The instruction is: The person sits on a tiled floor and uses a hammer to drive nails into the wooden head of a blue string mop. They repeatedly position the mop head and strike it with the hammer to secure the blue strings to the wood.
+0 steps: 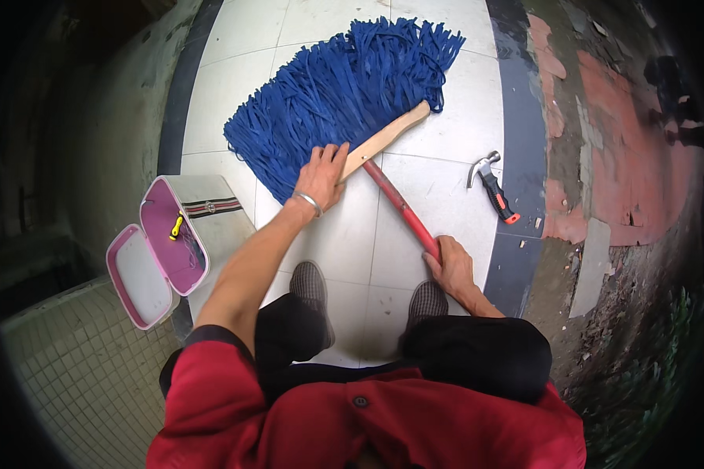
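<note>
A large mop lies on the tiled floor in front of me, its blue strands (344, 86) fanned out away from my feet. Along the near edge of the strands runs a pale wooden crossbar (387, 141). From its middle a red handle (403, 207) slants back toward my right. My left hand (321, 176), with a bracelet at the wrist, is closed over the crossbar's left end, next to the strands. Closed round the near end of the red handle is my right hand (452, 266). Part of the handle's end is hidden in that palm.
To the right lies a claw hammer (493, 187) with a black and red grip. An open white box with pink lining (158, 205) stands at the left, holding a yellow-handled tool (177, 227). Dark border tiles (522, 133) edge the white floor; broken red ground lies beyond.
</note>
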`<action>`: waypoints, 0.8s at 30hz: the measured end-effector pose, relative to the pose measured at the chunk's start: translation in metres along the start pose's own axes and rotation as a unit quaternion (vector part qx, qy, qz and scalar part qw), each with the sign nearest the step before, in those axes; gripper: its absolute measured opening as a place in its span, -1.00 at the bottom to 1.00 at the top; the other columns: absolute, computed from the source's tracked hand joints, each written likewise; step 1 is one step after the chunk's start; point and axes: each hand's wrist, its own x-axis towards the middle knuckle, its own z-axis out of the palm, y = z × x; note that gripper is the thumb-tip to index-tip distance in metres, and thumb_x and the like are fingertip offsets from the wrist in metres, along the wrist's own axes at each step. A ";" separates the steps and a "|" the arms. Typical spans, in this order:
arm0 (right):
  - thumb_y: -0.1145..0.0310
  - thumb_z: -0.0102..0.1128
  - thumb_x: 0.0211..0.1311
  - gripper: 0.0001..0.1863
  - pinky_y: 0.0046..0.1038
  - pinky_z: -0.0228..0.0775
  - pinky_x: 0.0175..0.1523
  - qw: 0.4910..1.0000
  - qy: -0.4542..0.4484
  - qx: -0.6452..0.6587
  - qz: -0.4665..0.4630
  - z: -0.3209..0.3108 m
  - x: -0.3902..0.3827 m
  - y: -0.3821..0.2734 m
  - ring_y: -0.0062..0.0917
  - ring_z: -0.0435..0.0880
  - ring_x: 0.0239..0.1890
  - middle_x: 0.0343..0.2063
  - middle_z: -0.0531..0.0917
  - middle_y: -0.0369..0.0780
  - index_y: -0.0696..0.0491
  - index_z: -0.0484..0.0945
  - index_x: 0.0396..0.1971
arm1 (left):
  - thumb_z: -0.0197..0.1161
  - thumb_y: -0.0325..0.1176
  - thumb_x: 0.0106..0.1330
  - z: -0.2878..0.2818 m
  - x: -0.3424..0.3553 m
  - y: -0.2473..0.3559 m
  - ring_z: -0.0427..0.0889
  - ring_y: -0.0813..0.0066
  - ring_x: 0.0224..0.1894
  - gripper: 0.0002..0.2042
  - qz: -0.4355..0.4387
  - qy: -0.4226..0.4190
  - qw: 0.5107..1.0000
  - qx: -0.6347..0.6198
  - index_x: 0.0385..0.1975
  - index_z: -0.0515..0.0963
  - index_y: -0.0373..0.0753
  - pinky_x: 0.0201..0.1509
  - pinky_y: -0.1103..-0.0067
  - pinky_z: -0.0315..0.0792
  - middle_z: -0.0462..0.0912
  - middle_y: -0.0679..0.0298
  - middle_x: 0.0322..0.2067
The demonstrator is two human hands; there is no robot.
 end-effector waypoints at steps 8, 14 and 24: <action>0.34 0.12 0.40 -0.74 -0.26 0.34 -0.48 0.982 -0.027 0.189 -0.003 -0.074 0.006 -0.077 -0.28 0.52 -0.67 -0.60 0.52 -0.05 0.19 0.40 -0.06 | 0.44 -0.37 0.06 -0.183 0.058 0.046 0.60 0.14 0.00 -0.36 0.102 -0.090 0.953 0.270 0.22 0.41 -0.19 -0.01 0.31 0.58 0.59 0.14 -0.05; 0.09 0.02 0.52 -0.68 -0.66 -0.05 -0.75 0.820 -0.296 0.472 0.132 -0.170 0.025 -0.142 -0.81 0.16 -0.81 -0.73 0.27 -0.43 0.02 0.33 -0.35 | 0.45 -0.12 -0.06 -0.321 0.045 0.100 0.51 0.14 0.11 -0.52 0.317 0.321 0.805 0.386 -0.17 0.54 -0.23 0.39 0.08 0.14 0.62 0.09 -0.15; 0.08 0.07 0.49 -0.67 -0.76 -0.10 -0.82 0.698 -0.425 0.488 0.307 -0.173 0.029 -0.144 -0.88 0.09 -0.80 -0.72 0.22 -0.47 -0.02 0.33 -0.41 | 0.57 0.05 -0.16 -0.170 0.003 0.059 0.23 0.31 0.45 0.11 0.432 -0.061 0.890 0.131 0.48 0.08 0.14 0.53 0.07 -0.03 0.21 0.30 0.45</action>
